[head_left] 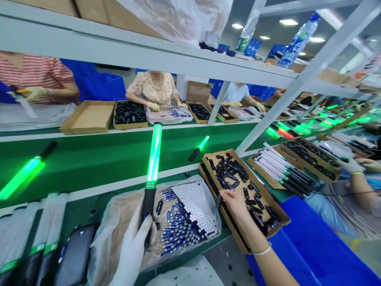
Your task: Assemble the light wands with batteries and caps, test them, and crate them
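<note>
My left hand (143, 226), in a white glove, is closed around the black handle of a light stick (153, 159) that glows green and stands nearly upright. Below it lies a plastic-lined tray (116, 214) holding many blue and silver batteries (178, 226). My bare right hand (233, 202) pinches a small black plastic part (219, 201) at the left edge of a cardboard box (242, 190). Several loose black parts (229, 169) lie inside that box.
A green conveyor belt (175, 143) runs behind the tray and carries lit sticks (22, 176). White shelf posts (268, 91) slant above it. Unlit sticks (44, 234) and a black phone (76, 254) lie left; a blue bin (321, 238) stands right. Co-workers (154, 89) sit opposite.
</note>
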Demonstrator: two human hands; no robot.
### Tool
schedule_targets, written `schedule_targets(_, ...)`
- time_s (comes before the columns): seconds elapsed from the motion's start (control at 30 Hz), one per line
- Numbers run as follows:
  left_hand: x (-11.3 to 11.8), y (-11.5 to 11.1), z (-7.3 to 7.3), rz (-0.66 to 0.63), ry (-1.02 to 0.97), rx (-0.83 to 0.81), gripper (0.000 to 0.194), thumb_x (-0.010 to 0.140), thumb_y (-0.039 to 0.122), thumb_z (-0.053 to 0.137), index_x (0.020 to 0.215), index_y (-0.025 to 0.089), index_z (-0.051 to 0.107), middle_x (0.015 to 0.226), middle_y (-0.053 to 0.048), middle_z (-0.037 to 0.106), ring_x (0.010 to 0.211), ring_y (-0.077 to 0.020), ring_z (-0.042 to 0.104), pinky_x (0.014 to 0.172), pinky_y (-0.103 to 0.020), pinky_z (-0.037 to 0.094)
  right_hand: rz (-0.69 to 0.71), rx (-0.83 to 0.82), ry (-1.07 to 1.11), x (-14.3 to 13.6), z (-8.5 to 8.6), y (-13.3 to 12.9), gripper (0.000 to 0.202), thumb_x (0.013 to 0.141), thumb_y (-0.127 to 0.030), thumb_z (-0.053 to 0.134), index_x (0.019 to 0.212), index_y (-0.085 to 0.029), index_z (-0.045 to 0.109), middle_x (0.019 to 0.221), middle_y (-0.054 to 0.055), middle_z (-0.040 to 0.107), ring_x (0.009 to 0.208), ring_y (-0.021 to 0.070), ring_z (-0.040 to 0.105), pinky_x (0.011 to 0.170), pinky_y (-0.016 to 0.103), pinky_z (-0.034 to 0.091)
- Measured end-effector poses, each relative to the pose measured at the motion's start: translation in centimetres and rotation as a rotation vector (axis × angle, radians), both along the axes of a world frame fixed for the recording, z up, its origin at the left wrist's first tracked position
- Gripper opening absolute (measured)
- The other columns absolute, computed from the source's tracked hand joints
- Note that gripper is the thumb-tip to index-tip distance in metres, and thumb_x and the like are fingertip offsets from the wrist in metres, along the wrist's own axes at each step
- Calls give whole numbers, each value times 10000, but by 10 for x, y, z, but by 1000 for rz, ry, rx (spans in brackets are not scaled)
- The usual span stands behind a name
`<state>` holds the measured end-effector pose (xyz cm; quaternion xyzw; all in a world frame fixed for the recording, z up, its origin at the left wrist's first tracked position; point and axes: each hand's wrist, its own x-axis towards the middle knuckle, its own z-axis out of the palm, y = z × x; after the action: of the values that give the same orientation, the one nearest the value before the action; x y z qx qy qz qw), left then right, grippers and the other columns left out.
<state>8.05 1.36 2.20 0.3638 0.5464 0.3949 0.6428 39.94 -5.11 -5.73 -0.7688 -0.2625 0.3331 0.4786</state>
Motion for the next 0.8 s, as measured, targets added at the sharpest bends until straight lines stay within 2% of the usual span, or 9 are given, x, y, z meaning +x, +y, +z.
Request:
schedule_targets(0.1,19,5,2,-45,-3,-18,787,723,457,724,1426,255,434,713,24,561,516,-89,461,422,-176,398,148,-4,-24,-33,-16,14,404,692,-521,693,870,-162,734,728,62,696,619,219,623,632,347,494)
schedule_targets(0.17,30,10,4,-78,10,-30,800,714,463,727,1426,245,435,675,32,547,467,-82,407,386,-184,368,177,2,-157,-30,-21,26,411,798,-465,613,1063,-163,704,826,70,709,630,206,625,654,345,502)
schedule_targets(0.23,38,14,6,-93,34,-44,849,674,475,753,1423,225,442,701,17,579,464,-90,422,381,-200,384,101,-44,-404,3,-23,33,390,882,-391,511,1155,-160,667,928,91,703,701,208,630,708,349,503)
schedule_targets(0.33,46,21,4,-82,86,-30,823,674,480,748,1405,226,470,792,-12,633,469,-92,449,389,-209,408,9,-180,-710,81,-22,31,327,899,-256,459,1074,-120,699,993,140,678,865,235,617,852,370,463)
schedule_targets(0.43,51,24,-6,-57,120,4,731,708,431,734,1378,250,505,826,-10,649,506,-96,504,449,-207,461,57,-230,-749,141,-27,23,197,796,-195,609,934,-135,737,1000,151,664,936,263,592,912,388,425)
schedule_targets(0.53,54,24,-15,-55,84,17,705,720,399,729,1372,240,514,815,-13,653,580,-128,577,518,-225,508,137,-235,-740,160,-34,17,104,732,-179,674,815,-150,730,970,137,678,942,277,602,907,391,436)
schedule_targets(0.67,58,22,-18,-66,52,22,695,745,416,706,1384,241,498,799,-14,660,545,-122,571,473,-214,480,119,-168,-620,132,-18,18,221,761,-275,666,942,-152,697,865,99,707,818,255,654,812,382,506)
schedule_targets(0.73,60,19,-17,-68,42,49,676,755,436,693,1374,235,509,812,-22,669,552,-122,578,471,-211,478,152,-63,-515,95,9,21,292,756,-363,694,979,-175,692,819,71,709,751,241,660,754,378,534)
schedule_targets(0.8,61,14,-14,-59,16,83,659,779,476,659,1369,221,514,824,-35,677,582,-129,596,495,-216,492,339,86,-465,47,43,25,309,777,-405,703,1011,-206,699,831,56,707,727,225,655,708,363,548)
